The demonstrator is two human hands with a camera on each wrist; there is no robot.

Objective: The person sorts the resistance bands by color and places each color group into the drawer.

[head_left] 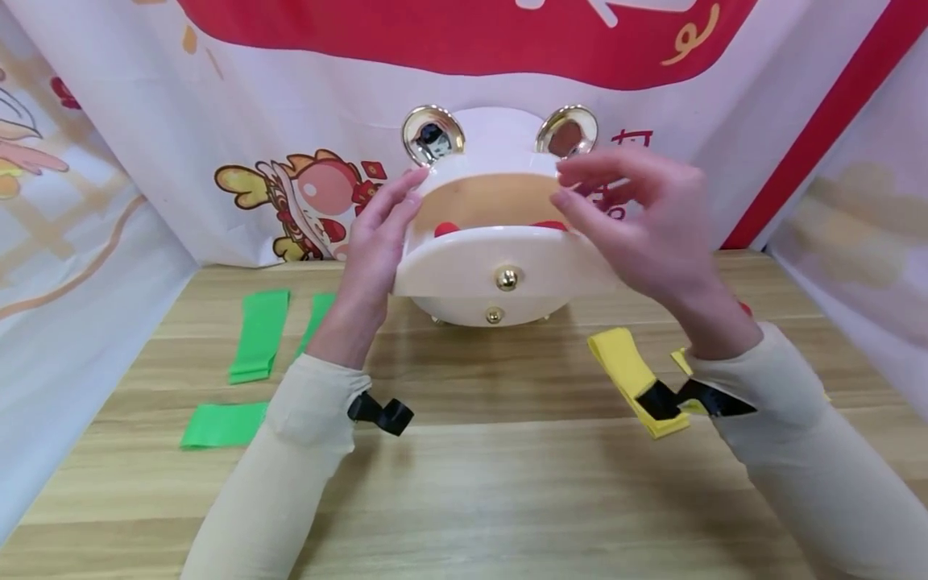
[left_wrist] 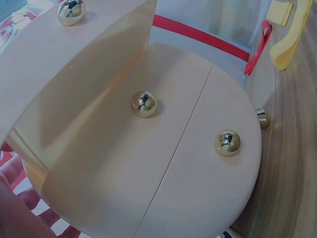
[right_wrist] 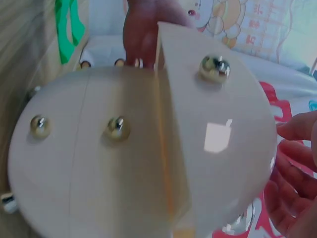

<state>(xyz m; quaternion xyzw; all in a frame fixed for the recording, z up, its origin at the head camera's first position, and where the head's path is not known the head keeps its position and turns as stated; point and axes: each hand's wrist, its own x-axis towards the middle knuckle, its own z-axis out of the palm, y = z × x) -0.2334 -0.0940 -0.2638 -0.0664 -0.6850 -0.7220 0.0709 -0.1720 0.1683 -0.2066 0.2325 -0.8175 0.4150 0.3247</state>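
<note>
Far left, three green strips (head_left: pixel 259 334) lie on the table (head_left: pixel 464 499), outside the white case (head_left: pixel 500 129). Here's the left hand (head_left: pixel 380 234), fingers extended, touching the case's left side at the table's back. And the top drawer (head_left: pixel 449 266) is out! One opened, I'd judge, two lower fronts (left_wrist: pixel 208 178) left flush. Three gold knobs (head_left: pixel 507 278), one per front; two gold discs (head_left: pixel 432 135) up top; two red patches (head_left: pixel 446 229) showing inside. The right hand (head_left: pixel 645 217) is loosely bent, thumb and forefinger apart by the right rim; contact, I can't tell. Beyond: at least two yellow strips (head_left: pixel 625 366), one red strip (left_wrist: pixel 252 62), all loose outside.
</note>
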